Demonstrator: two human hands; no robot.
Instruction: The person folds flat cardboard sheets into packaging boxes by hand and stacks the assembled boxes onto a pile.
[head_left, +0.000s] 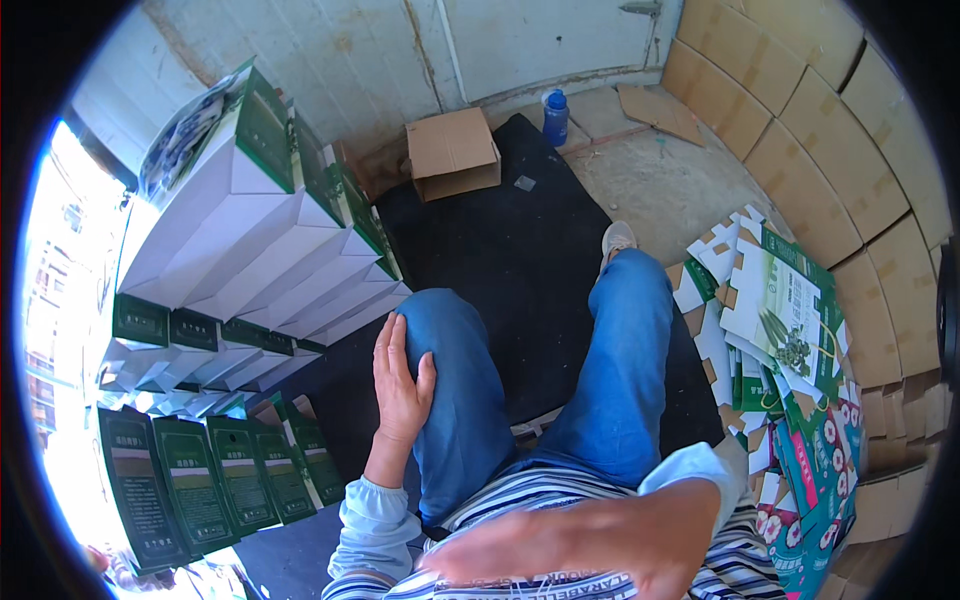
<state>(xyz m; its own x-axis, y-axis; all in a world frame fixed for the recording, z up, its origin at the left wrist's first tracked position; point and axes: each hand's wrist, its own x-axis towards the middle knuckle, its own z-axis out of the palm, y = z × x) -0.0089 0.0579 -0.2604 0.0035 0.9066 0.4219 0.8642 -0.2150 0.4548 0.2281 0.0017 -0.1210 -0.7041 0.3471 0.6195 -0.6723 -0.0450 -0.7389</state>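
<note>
My left hand (402,388) lies on my left knee, its fingers stretched out over the blue jeans and nothing in it. Across my striped shirt, low in the picture, my right hand (570,550) is raised and points leftward. Motion smears its fingers, and I see no object in it. Left of my knee stand tall stacks of green and white folded cartons (290,250), the nearest things to my left hand. Lower green cartons (215,470) stand in a row below them.
A black mat (470,245) covers the floor ahead, bearing an open brown cardboard box (455,150). Beside its far edge is a blue bottle (556,120). Flat printed carton sheets (770,310) pile up at my right, before a wall of stacked brown boxes (800,180).
</note>
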